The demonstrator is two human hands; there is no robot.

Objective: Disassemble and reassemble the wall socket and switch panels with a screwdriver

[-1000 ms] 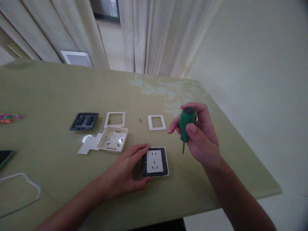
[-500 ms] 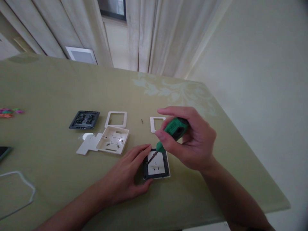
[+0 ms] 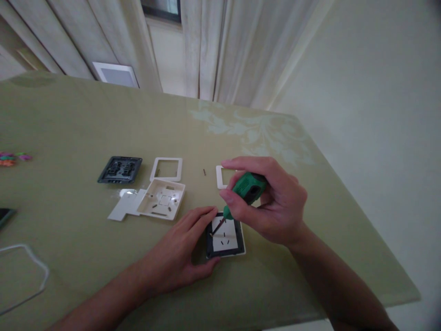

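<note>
Low in the middle of the head view lies a wall socket [image 3: 224, 241] with a white face, a dark frame and a white box edge below it. My left hand [image 3: 188, 246] grips its left side, fingers at the top corner and thumb at the bottom one. A green-handled screwdriver [image 3: 250, 187] is held in my right hand [image 3: 280, 204], its shaft slanting down to the left. The tip meets the dark frame's left edge, at a small screw spot. Partly behind my right fingers is a white cover frame [image 3: 219, 178]. A loose screw [image 3: 204, 172] lies beyond the socket.
Left of the socket are an open white back box [image 3: 165, 202], another white cover frame [image 3: 179, 170] and a dark socket part [image 3: 120, 169] lying back up. A white cable [image 3: 37, 262] curves at the left, near colourful small pieces [image 3: 8, 159]. A wall [image 3: 386, 138] borders the table's right side.
The right hand and screwdriver handle have shifted very slightly left, with the tip staying at the same spot on the frame. The left hand keeps its hold, and the view has moved a little.
</note>
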